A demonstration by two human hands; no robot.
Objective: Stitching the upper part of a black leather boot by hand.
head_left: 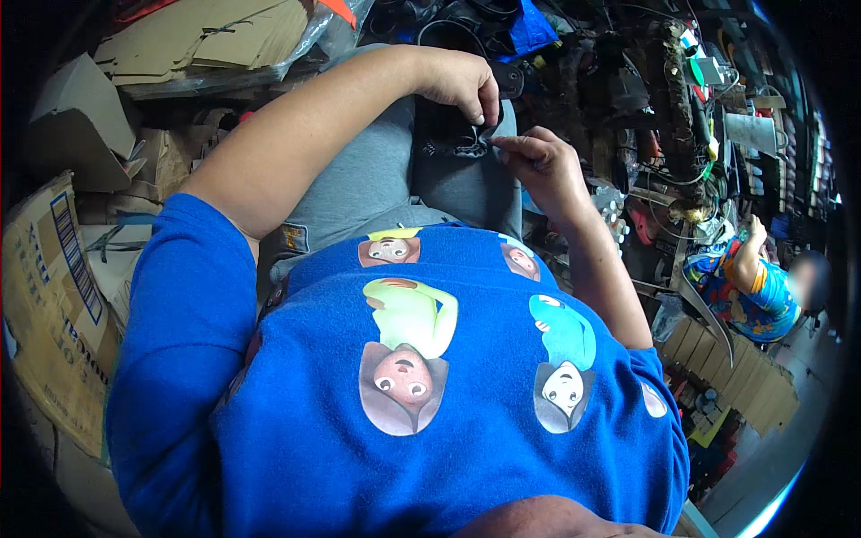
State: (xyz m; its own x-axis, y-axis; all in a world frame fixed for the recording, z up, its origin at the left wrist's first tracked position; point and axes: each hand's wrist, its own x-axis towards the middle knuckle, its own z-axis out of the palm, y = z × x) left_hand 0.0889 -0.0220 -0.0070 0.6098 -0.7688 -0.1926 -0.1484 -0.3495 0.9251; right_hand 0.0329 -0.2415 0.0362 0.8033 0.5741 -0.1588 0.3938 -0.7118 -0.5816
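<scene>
I wear a bright blue top (475, 368) of soft-looking fabric, its left sleeve (184, 269) and right sleeve (644, 357) leaving my forearms bare. Cartoon figures decorate it: one in a pale green garment (404, 314), another in light blue (569, 339), and one in yellow (391, 247) lower down. My trousers (345, 175) are grey, with a small dark, orange-edged patch (294, 237) on the left side. My left hand (459, 82) and right hand (549, 170) are ungloved.

A small, black, soft-looking piece with a ragged, fringe-like lower edge (447, 136) sits at the upper centre of the frame, partly folded, its right end greyish; its exact kind is too dark to tell.
</scene>
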